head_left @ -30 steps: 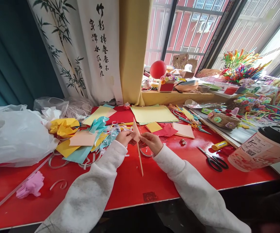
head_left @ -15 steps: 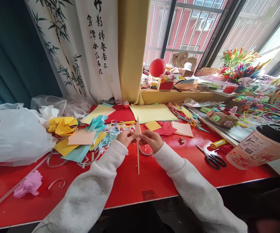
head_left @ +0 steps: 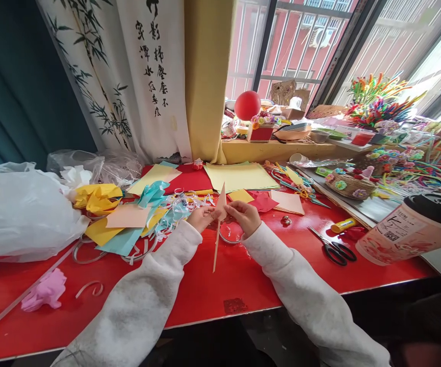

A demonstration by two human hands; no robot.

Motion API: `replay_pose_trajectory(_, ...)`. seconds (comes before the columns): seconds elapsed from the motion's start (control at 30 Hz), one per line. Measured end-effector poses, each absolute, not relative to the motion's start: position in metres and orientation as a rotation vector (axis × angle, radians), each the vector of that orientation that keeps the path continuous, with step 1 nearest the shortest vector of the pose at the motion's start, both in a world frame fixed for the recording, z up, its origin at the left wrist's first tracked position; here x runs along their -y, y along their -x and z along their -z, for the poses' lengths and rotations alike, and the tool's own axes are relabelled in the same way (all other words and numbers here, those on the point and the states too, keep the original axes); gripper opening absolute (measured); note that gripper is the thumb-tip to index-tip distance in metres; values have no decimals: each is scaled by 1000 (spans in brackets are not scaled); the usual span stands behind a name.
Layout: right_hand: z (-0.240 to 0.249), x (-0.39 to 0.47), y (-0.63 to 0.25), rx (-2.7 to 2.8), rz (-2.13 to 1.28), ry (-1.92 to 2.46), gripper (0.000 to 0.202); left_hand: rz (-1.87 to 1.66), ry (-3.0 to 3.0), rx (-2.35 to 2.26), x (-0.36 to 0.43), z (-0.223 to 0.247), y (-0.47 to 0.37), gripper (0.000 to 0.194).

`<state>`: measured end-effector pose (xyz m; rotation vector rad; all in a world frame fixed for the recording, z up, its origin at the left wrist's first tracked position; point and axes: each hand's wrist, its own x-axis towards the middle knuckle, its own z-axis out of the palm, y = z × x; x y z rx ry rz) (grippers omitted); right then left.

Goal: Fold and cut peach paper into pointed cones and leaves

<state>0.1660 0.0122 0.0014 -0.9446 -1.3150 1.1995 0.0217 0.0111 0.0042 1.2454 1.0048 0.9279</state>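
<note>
Both hands hold a folded pale peach paper (head_left: pixel 222 202) above the red table (head_left: pixel 193 290). Its pointed tip is up, tilted slightly right, and a narrow strip hangs below toward the table's front edge. My left hand (head_left: pixel 202 218) pinches the paper at its left side. On the right side, my right hand (head_left: pixel 245 216) grips it between thumb and finger. Just behind the hands lie a yellow square (head_left: pixel 241 195) and red paper (head_left: pixel 262 201). A thin ring (head_left: pixel 231 239) rests under the right hand.
Black scissors (head_left: pixel 335 248), a yellow tube (head_left: pixel 343 226) and a large drink cup (head_left: pixel 407 232) are on the right. Colored papers (head_left: pixel 128 216), a white plastic bag (head_left: pixel 25 214) and pink crumpled paper (head_left: pixel 46 290) lie left. Small bells (head_left: pixel 286 220) sit right of the hands.
The folded paper's tip has tilted to the right and its hanging strip has swung slightly left. My right hand has shifted a little to the right and up.
</note>
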Motion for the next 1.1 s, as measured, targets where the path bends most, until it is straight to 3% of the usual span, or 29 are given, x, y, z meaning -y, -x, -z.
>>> replay_pose_trajectory(0.13, -2, -14, -167, 1234, -1237, 938, 30, -780, -1277, -1028, -5, -7, -24, 44)
replay_pose_trajectory(0.43, -6, -6, -161, 1407, -1418, 913, 55, -896, -1231, -998, -1, -13, -27, 37)
replay_pose_trajectory(0.67, -5, -13, -171, 1309, -1312, 898, 38, -779, -1219, -955, 1, -7, -31, 38)
replay_pose_trajectory(0.97, -8, -8, -164, 1382, -1544, 886, 49, -875, -1198, -986, 3, -7, -31, 38)
replay_pose_trajectory(1.1, -1, -8, -162, 1499, -1514, 880, 34, -871, -1128, -942, 1, -3, -32, 41)
